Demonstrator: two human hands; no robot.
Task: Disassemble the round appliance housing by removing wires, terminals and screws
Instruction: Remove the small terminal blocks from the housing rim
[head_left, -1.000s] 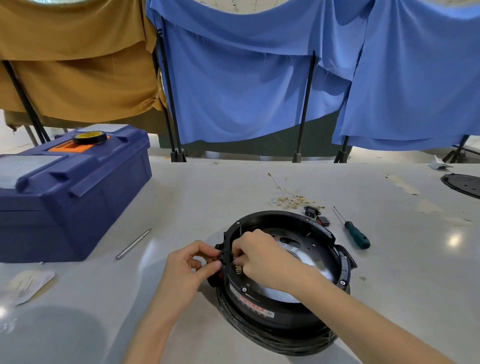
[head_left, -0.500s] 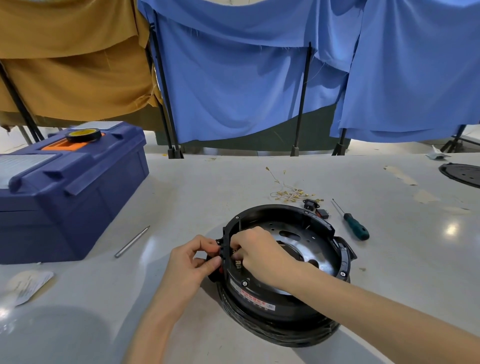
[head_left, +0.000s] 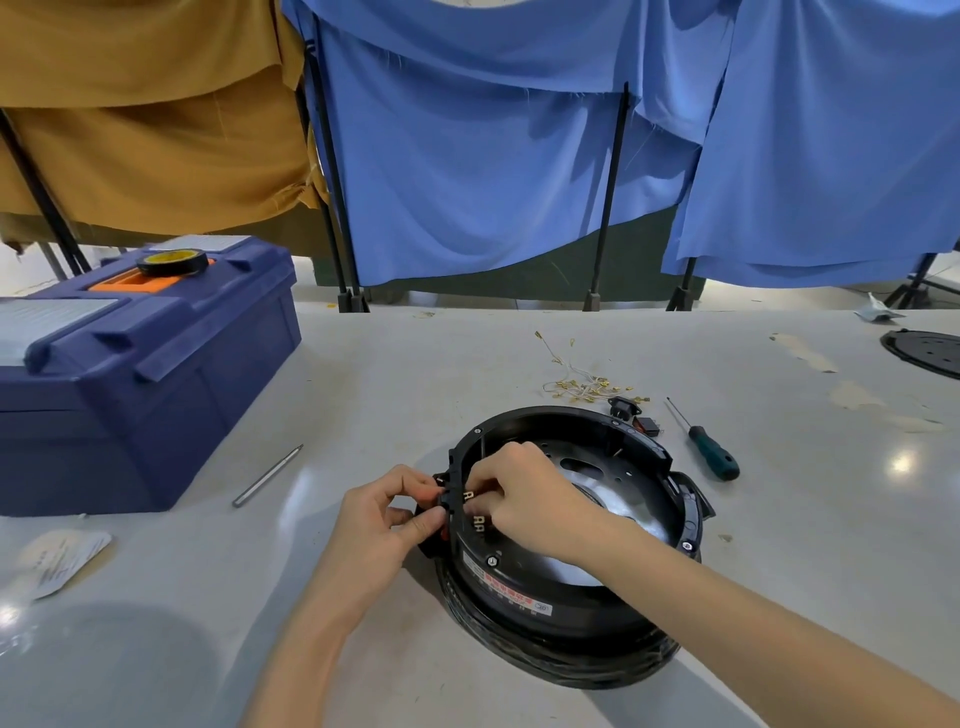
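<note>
Right now, the round black housing (head_left: 519, 597) sits open side up on the grey table (head_left: 363, 389), directly under both hands. The left hand (head_left: 379, 519) is outside its wall, thumb and bent fingers pinching a small black part (head_left: 441, 506) set into that wall. The right hand (head_left: 524, 493) reaches in over the rim, fingers curled against the inner side of the same spot, just above a few brass terminals (head_left: 475, 522). Its fingertips are hidden, so I cannot tell whether it has hold of anything. Beyond the right hand, past the far rim, lies a tangle of loose wires (head_left: 582, 384), and off to that hand's right a green-handled screwdriver (head_left: 714, 457). Out to the left of the left hand lies a thin metal rod (head_left: 267, 475), then a blue toolbox (head_left: 145, 374) with a tape roll (head_left: 173, 261) on its lid.
</note>
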